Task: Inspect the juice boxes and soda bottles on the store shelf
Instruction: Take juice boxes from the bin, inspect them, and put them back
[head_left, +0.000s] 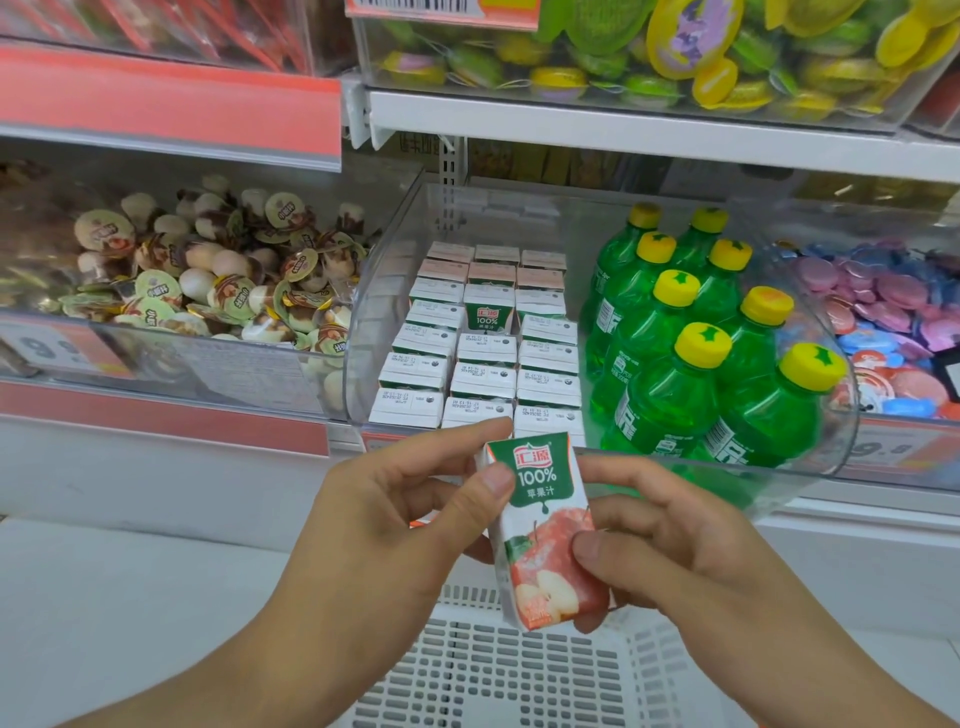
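I hold a small apple juice box (543, 525) in front of the shelf, its green-and-red printed face turned to me. My left hand (410, 514) grips its top left, thumb on the green label. My right hand (670, 540) pinches its lower right side. Behind it a clear plastic bin (395, 234) holds rows of the same juice boxes (483, 353) on the left. Several green soda bottles (691, 343) with yellow caps stand in the bin's right half. One box in the rows stands a little higher than the others, showing its label.
A bin of round sealed snack cups (208, 280) sits to the left. Pink and blue round packets (883, 322) fill a bin to the right. A white shelf (649, 130) above carries a tub of yellow-green packets. Below my hands lies a white perforated basket (498, 675).
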